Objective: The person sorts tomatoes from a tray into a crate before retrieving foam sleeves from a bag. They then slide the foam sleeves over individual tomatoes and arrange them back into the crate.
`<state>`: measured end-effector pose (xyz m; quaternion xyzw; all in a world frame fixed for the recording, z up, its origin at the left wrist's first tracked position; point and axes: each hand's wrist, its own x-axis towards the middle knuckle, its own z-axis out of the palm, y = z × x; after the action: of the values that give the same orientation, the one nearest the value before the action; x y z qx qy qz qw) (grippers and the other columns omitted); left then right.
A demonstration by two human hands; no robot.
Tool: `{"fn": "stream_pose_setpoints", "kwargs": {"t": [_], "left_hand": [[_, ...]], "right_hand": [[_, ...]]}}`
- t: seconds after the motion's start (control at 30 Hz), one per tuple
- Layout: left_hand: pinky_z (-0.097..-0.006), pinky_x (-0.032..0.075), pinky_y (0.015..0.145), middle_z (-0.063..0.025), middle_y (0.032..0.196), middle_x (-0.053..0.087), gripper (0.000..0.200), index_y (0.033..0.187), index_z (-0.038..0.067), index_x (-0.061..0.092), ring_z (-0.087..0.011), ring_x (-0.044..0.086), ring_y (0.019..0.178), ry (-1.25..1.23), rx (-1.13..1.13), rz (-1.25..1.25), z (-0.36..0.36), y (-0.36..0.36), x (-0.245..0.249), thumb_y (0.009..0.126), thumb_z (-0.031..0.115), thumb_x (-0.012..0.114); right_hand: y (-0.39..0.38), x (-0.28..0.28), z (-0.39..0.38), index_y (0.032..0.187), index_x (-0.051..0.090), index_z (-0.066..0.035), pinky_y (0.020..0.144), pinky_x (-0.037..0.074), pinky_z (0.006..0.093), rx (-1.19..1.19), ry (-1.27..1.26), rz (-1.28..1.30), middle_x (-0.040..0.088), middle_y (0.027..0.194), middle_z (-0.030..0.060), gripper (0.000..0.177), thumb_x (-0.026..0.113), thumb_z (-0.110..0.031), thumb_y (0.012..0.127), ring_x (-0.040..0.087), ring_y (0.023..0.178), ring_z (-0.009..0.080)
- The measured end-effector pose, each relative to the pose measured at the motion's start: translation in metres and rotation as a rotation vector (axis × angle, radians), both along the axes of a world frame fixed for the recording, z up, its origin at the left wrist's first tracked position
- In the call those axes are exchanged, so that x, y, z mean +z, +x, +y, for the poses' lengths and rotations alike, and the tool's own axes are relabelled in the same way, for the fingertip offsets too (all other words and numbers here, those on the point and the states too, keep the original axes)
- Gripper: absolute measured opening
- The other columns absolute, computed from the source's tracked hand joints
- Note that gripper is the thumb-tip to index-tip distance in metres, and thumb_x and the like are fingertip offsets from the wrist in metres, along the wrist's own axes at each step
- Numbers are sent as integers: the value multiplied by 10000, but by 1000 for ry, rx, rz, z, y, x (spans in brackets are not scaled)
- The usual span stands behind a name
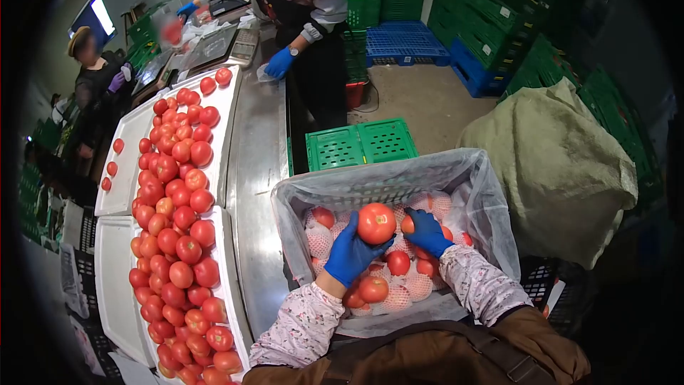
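A large red tomato rests in my left hand, which wears a blue glove and has its fingers wrapped round the fruit. My right hand, also gloved in blue, is closed on another tomato, partly hidden by the fingers. Both hands are over a crate lined with translucent plastic. Inside the crate lie several tomatoes, some bare, such as the red one near the front, and others in white foam nets.
White trays heaped with tomatoes stand left on a metal table. Beyond the crate is a green crate; a large pale sack stands right. Co-workers are farther back, near pallets.
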<state>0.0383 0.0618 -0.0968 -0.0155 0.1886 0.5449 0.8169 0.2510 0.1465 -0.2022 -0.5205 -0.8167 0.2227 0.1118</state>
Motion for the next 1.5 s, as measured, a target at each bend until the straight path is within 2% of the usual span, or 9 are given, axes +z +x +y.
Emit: {"fn": "stream_pose_setpoints", "kwargs": {"t": [0.5,0.63,0.7,0.8,1.13,1.23,1.3,1.37,1.5], "left_hand": [[-480,421,884,-205,1194,427,515,1247,39,337,-360,450,1085,-18,-15,-105,2,-1,-14,838,256,563],[-504,354,951,-174,1255,394,494,1244,40,338,-368,412,1129,575,-17,954,-3,1,-23,849,263,534],[-460,293,1013,-167,1291,372,562,1269,19,315,-323,378,1177,112,-93,146,-6,3,-12,856,360,486],[-458,360,950,-169,1268,402,637,1287,13,298,-358,436,1108,363,-350,519,-25,38,11,857,468,417],[-289,388,887,-123,1064,572,432,1173,5,500,-216,540,980,1318,-460,1751,-44,87,-54,756,51,605],[-272,430,815,-125,1038,588,395,1149,52,534,-200,569,924,786,-854,1604,-43,77,-91,758,64,594],[-307,458,754,-140,1028,581,431,1178,174,528,-247,586,904,1139,-963,1728,-34,63,-119,769,38,514],[-340,456,766,-167,1031,566,459,1204,174,501,-293,571,930,1175,-902,1735,-40,69,-123,767,32,505],[-352,458,779,-162,1058,566,442,1221,158,477,-312,568,921,1040,-871,1756,-53,91,-72,798,244,573]], "right_hand": [[0,1,1,1210,452,-118,773,430,418,6,2,-66,572,948,166,629,647,-289,637,553,885,320],[-8,57,14,1290,344,-35,898,403,347,93,-376,681,441,1236,217,585,569,-253,796,497,1082,292],[-1,203,-34,1286,340,-9,923,387,311,218,-1437,1301,437,1249,189,600,585,-253,796,472,1106,262],[-34,137,-62,1207,445,-58,800,449,363,11,-71,730,530,1070,166,689,727,-240,605,534,986,292],[246,165,-250,1118,512,-25,810,446,272,-779,-220,1395,570,1030,78,510,693,-234,690,538,959,146],[311,134,-277,1185,449,-65,750,464,255,-1198,379,2149,558,1041,82,414,526,-297,851,562,913,166],[351,126,-287,1309,323,-33,896,376,292,-1555,298,1173,451,1220,138,547,496,-306,869,472,1088,224],[371,91,-276,1320,295,-10,918,354,288,-1357,363,521,426,1257,140,554,516,-238,866,442,1126,215],[280,166,-204,1236,425,0,898,396,278,-649,-31,1145,541,1133,122,399,502,-77,852,509,1048,161]]}}
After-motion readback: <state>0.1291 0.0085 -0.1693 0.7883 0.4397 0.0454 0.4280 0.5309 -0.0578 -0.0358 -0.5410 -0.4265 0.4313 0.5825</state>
